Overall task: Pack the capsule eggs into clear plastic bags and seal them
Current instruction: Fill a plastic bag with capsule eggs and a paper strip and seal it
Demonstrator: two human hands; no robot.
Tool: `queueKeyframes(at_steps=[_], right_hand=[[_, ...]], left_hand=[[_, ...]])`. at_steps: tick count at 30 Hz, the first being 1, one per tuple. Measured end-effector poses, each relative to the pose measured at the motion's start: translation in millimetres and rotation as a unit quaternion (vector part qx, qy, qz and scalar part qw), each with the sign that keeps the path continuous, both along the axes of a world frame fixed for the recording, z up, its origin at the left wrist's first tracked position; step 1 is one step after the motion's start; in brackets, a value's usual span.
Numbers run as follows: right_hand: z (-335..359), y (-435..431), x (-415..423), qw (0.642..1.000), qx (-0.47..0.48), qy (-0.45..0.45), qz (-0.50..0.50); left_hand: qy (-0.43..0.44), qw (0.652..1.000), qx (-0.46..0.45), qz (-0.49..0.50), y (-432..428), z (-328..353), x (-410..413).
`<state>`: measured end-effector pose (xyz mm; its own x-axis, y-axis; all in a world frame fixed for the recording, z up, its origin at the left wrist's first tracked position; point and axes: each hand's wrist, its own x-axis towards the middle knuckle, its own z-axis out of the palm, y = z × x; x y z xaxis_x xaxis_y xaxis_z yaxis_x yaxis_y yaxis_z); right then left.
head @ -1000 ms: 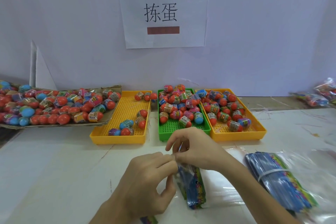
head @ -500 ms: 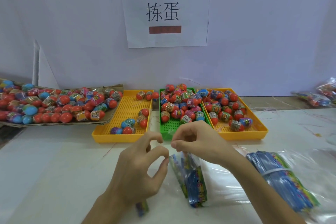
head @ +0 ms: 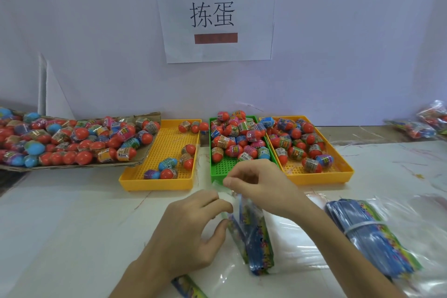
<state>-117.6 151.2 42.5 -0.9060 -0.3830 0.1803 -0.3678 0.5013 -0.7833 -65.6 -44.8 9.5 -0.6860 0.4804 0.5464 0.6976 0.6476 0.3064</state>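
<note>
Left of the green tray, capsule eggs heap on cardboard. Just before the tray, the left hand and the right hand each pinch the clear bag's top edge.

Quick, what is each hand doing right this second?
Left hand: pinches the top edge of the clear plastic bag.
Right hand: pinches the same bag's top edge from the other side.

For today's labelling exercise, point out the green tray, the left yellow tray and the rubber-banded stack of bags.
green tray (head: 219,172), head view, bare perforated floor.
left yellow tray (head: 167,150), head view, bare floor.
rubber-banded stack of bags (head: 367,237), head view, blue top face.
</note>
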Motion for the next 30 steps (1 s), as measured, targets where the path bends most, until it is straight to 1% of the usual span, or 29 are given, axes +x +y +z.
queueKeyframes(at_steps=[1,3,5,6,10,13,14,16,17,19,21,23,24,26,30], right_hand=[[-1,1,-2,0.999,-0.013,0.016,-0.026],[-2,6,-9,0.992,-0.013,0.067,-0.110],[-1,12,-18,0.978,0.027,0.095,-0.181],[1,15,-23,0.974,0.056,0.098,-0.197],[5,14,-41,0.967,0.152,0.080,-0.186],[0,4,-49,0.954,0.228,0.071,-0.181],[-2,1,-50,0.950,0.240,0.075,-0.186],[-7,-1,-49,0.950,0.224,0.088,-0.197],[-8,0,-48,0.956,0.192,0.096,-0.198],[-4,3,-43,0.973,0.089,0.114,-0.181],[6,6,-35,0.985,-0.010,0.115,-0.127],[19,5,-27,0.993,-0.069,0.087,-0.042],[23,4,-23,0.995,-0.076,0.068,-0.008],[26,-1,-17,0.996,-0.060,0.059,0.019],[26,-5,-13,0.993,-0.008,0.110,0.037]], left_hand=[[-0.003,1.000,-0.004,0.001,-1,-1,-1],[-0.011,1.000,-0.009,0.005,-3,-1,-3],[-0.022,1.000,-0.007,0.015,-6,-1,-5],[-0.026,0.999,-0.003,0.019,-7,-1,-6],[-0.018,0.999,0.005,0.034,-9,1,-7],[-0.022,0.999,0.008,0.044,-10,1,-7],[-0.022,0.999,0.011,0.047,-10,1,-7],[-0.022,0.998,0.021,0.052,-11,1,-8],[-0.021,0.998,0.028,0.054,-12,1,-9],[-0.016,0.997,0.042,0.060,-13,1,-11],[-0.015,0.996,0.052,0.067,-15,1,-12],[-0.015,0.996,0.059,0.070,-15,0,-12],[-0.012,0.996,0.058,0.072,-15,0,-13],[-0.008,0.995,0.056,0.079,-15,-2,-13],[-0.012,0.995,0.056,0.078,-16,-5,-15]])
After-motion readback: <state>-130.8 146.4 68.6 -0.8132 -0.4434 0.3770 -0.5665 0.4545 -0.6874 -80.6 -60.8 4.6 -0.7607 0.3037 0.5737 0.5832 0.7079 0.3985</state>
